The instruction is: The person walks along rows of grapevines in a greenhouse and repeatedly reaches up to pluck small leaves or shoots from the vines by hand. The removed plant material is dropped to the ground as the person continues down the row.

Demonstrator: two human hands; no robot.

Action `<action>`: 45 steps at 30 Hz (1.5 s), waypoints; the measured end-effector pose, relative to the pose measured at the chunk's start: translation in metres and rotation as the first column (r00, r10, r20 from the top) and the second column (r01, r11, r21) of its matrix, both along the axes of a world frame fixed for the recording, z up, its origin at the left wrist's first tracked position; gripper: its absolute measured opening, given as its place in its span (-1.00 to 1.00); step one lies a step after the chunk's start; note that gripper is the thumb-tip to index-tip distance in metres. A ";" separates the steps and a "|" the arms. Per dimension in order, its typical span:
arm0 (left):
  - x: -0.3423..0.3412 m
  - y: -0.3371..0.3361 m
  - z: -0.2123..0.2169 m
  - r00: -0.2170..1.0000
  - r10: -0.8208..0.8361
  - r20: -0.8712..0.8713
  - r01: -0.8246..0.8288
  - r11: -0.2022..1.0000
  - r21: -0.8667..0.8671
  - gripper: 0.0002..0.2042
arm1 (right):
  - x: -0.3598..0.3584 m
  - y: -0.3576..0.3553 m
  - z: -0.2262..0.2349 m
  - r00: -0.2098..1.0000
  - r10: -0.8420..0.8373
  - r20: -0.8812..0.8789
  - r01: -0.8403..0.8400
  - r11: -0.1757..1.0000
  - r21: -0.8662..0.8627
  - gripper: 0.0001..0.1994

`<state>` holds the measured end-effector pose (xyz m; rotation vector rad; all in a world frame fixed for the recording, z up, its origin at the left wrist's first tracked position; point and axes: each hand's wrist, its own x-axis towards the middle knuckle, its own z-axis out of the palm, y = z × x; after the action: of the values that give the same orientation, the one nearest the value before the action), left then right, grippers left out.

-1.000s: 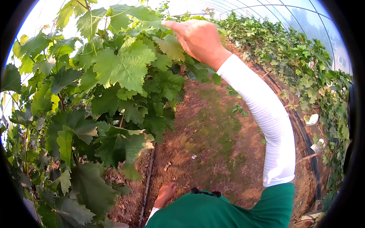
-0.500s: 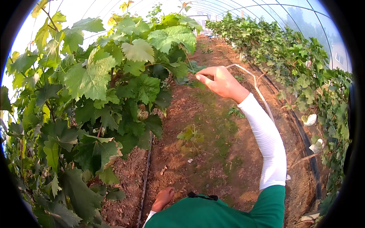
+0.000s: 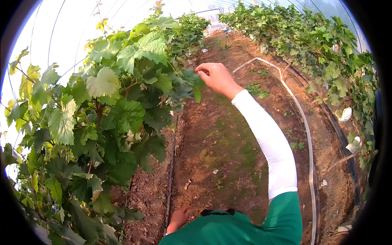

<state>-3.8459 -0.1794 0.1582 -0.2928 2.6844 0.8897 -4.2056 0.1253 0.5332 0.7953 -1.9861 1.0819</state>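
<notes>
My right hand (image 3: 217, 77) reaches out at the edge of the grapevine row (image 3: 118, 110) on the left, thumb and fingertips pinched together. Dark green vine leaves (image 3: 190, 77) lie right at its fingertips, and a brighter narrow leaf (image 3: 197, 94) hangs just below. Whatever sits inside the pinch is too small to make out. Low beside my body, my left hand (image 3: 179, 216) hangs with its fingers loosely curled and nothing showing in them. It is apart from the vines, above the soil.
A pale hose (image 3: 305, 122) runs along the reddish soil path (image 3: 228, 134) on the right. Beyond it lies a black pipe (image 3: 345, 143) beside another vine row (image 3: 326, 53) with white bags (image 3: 354, 144). A thin dark line (image 3: 171, 163) follows the left row's foot.
The view has shifted forward along the row. My right hand stays pinched and appears farther left and slightly higher. A leafy sprig seen over the path before no longer shows.
</notes>
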 end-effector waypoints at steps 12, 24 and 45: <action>0.000 0.029 0.015 0.992 0.105 -0.068 -0.107 0.994 -0.035 -0.67 | -0.070 -0.051 0.033 0.869 -0.140 -0.475 0.223 0.967 0.124 -0.68; 0.006 0.063 0.023 0.980 0.200 -0.023 -0.200 0.980 -0.012 -0.65 | -0.084 -0.071 0.036 0.887 -0.181 -0.426 0.413 0.725 0.552 -0.79; -0.015 0.073 0.024 0.986 0.101 -0.130 -0.095 0.994 0.050 -0.70 | -0.104 -0.042 0.001 0.970 -0.062 -0.235 0.172 0.859 0.483 -0.81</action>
<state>-3.8611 -0.1066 0.1824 -0.3714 2.7874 1.0299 -4.3093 0.0835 0.5346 0.9923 -2.1193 0.3790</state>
